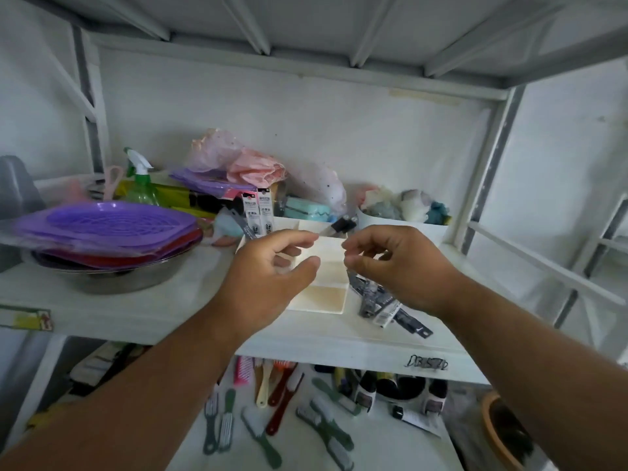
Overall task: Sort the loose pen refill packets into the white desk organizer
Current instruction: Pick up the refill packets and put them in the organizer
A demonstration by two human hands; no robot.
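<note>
The white desk organizer sits on the middle shelf, its front compartments bare. Two white pen refill packets stand upright in its back left compartment, and a dark packet leans in the back right one. Loose dark and white refill packets lie in a small pile on the shelf just right of the organizer. My left hand hovers over the organizer's left side, fingers loosely curled around nothing. My right hand hovers over the pile, thumb and forefinger apart, the thumb just above the pile's upper end.
A steel bowl stacked with purple and red plastic trays stands at the left, a green spray bottle behind it. Bagged goods fill the back. A white tub of soft items stands behind right. Combs and brushes cover the lower shelf.
</note>
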